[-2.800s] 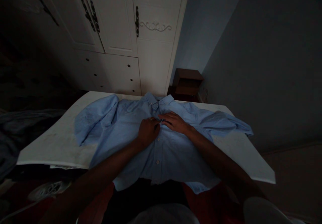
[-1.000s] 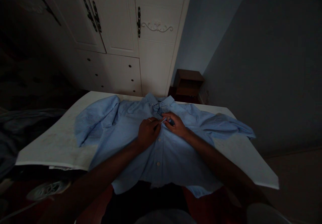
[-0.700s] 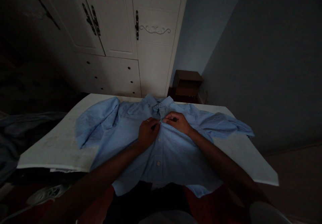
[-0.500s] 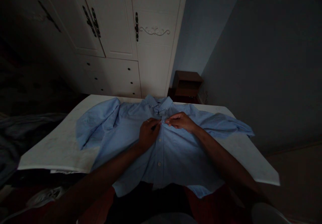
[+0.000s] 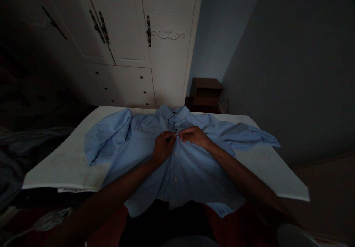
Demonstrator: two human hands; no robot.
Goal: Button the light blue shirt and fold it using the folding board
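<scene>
A light blue button-up shirt (image 5: pixel 144 147) lies front side up, its collar (image 5: pixel 174 114) at the far side and its sleeves spread left and right. Down the middle runs the button placket (image 5: pixel 175 165), where pale buttons show. My left hand (image 5: pixel 164 145) pinches the placket edge below the collar, a ring on one finger. Opposite it, my right hand (image 5: pixel 195 136) pinches the same spot from the right, fingertips nearly meeting the left ones. The button between the fingertips is too small to make out clearly.
The shirt rests on a white table (image 5: pixel 61 165), its front hem hanging over the near edge. Behind stands a white wardrobe (image 5: pixel 172 66) with dark handles, beside a small brown nightstand (image 5: pixel 207 91). Grey cloth (image 5: pixel 16 158) lies at left; a pale cord bundle (image 5: pixel 52 217) sits lower left.
My right hand has shifted slightly left, closer to my left hand at the placket. My left hand stays almost in place. The shirt lies as before.
</scene>
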